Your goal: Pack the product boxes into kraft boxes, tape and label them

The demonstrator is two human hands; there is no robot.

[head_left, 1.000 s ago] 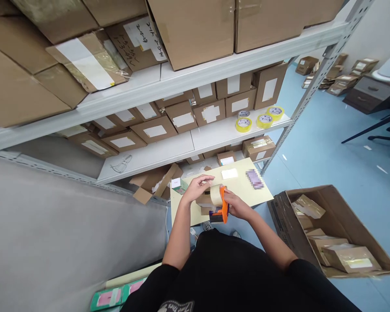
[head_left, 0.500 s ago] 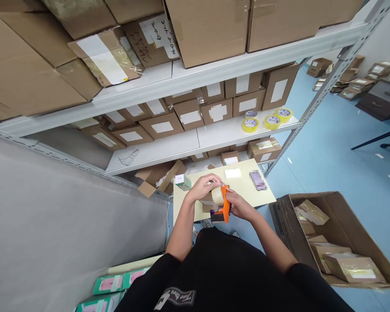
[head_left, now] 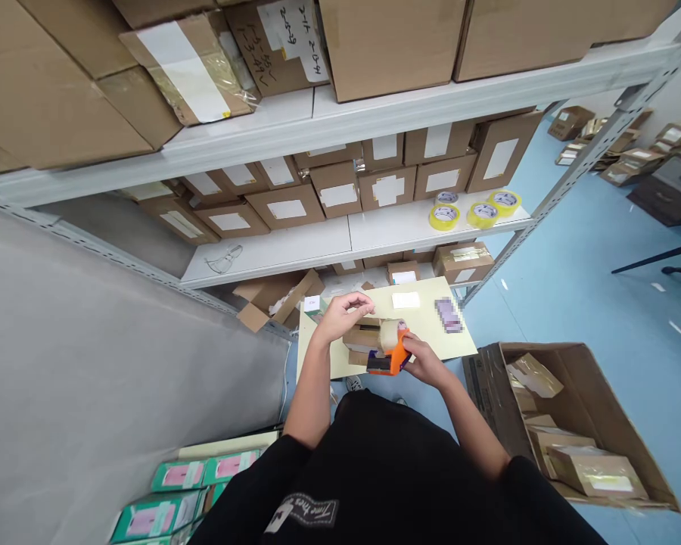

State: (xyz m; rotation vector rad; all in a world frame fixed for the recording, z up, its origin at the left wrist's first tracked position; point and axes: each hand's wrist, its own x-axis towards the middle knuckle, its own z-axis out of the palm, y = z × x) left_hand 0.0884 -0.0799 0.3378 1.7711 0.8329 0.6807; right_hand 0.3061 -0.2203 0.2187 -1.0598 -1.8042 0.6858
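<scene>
Tape dispenser (head_left: 396, 357) in right hand (head_left: 423, 361)

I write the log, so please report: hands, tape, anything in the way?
Right hand holds tape dispenser. Left hand curled near box. Tape dispenser partly hides box.

The table (head_left: 431, 337) stands in front of the shelving rack (head_left: 374, 115); on it a carton (head_left: 357, 338) lies just beside the left hand (head_left: 340, 316), with the tape dispenser (head_left: 398, 356) at its right, in the right hand (head_left: 424, 361); a slip of paper (head_left: 405, 300) lies behind them; a small box (head_left: 312, 303) stands at the back left; on the middle shelf (head_left: 306, 244), tape rolls (head_left: 482, 216) sit at the right end, eyeglasses (head_left: 224, 260) at the left; right of the table, a floor carton (head_left: 488, 386) holds parcels (head_left: 595, 473).
</scene>
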